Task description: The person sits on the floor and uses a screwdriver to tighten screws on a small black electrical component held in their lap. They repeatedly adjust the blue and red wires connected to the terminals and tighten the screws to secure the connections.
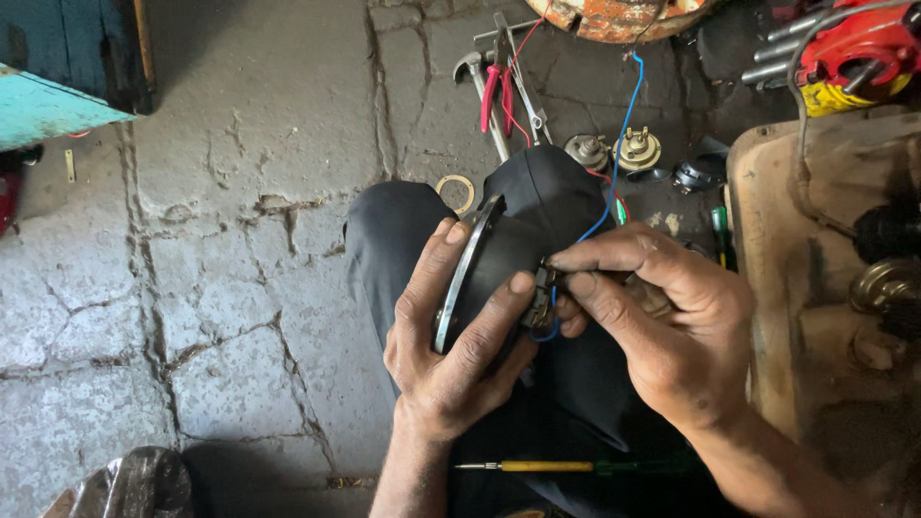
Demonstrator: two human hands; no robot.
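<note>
My left hand [451, 336] grips a round black headlamp unit [494, 264] with a chrome rim, held on edge over my knees in dark trousers. My right hand [662, 317] pinches a small connector [544, 293] at the lamp's back, where a blue wire [619, 144] and a red wire join. The blue wire runs up and away across the floor. The connector's details are mostly hidden by my fingers.
Cracked stone floor [240, 240] on the left. Red-handled pliers, a hammer and wrenches [499, 86] lie ahead, with two round metal parts [614, 152] and a ring [456, 190]. A yellow-handled screwdriver [537, 466] rests on my lap. A rusty tray [767, 269] stands on the right.
</note>
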